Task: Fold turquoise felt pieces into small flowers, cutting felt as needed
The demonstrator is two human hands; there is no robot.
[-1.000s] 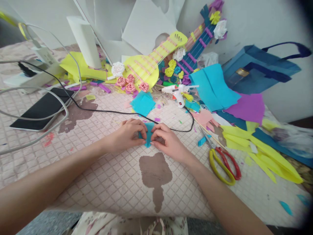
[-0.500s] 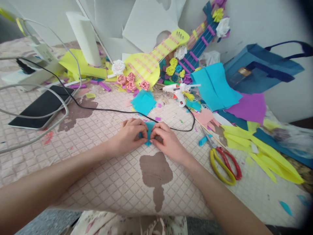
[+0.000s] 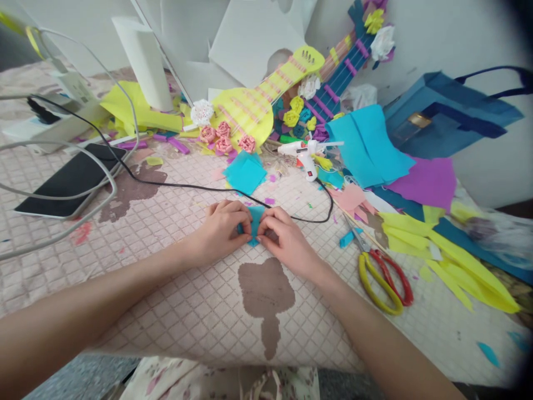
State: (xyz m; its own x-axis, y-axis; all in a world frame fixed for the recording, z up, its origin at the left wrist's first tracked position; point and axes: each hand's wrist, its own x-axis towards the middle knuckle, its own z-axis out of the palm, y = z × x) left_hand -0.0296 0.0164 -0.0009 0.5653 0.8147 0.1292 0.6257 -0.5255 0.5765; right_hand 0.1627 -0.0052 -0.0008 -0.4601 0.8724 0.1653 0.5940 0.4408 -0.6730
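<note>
Between my hands is a small piece of blue paper (image 3: pixel 255 215), partly covered by my fingers; it looks folded at its lower tip. My left hand (image 3: pixel 227 225) pinches its left edge with thumb and fingers. On the opposite edge, my right hand (image 3: pixel 278 230) has a similar pinch. Just beyond them lies a small stack of blue paper squares (image 3: pixel 246 173). A black cord (image 3: pixel 187 188) runs across the cloth behind my fingers. Scissors (image 3: pixel 383 278) with one yellow and one red handle rest to the right of my right hand.
A white glue gun (image 3: pixel 306 155) lies behind, near a yellow paper guitar (image 3: pixel 245 114) with pink flowers. Blue sheets (image 3: pixel 366 147), yellow strips (image 3: pixel 453 261) and a blue bag (image 3: pixel 441 122) fill the right. A dark tablet-like device (image 3: pixel 70 180) and a power strip (image 3: pixel 45 125) are left.
My right hand has shifted very slightly to the right along the paper's edge, while my left hand stays in place. The view has moved a little.
</note>
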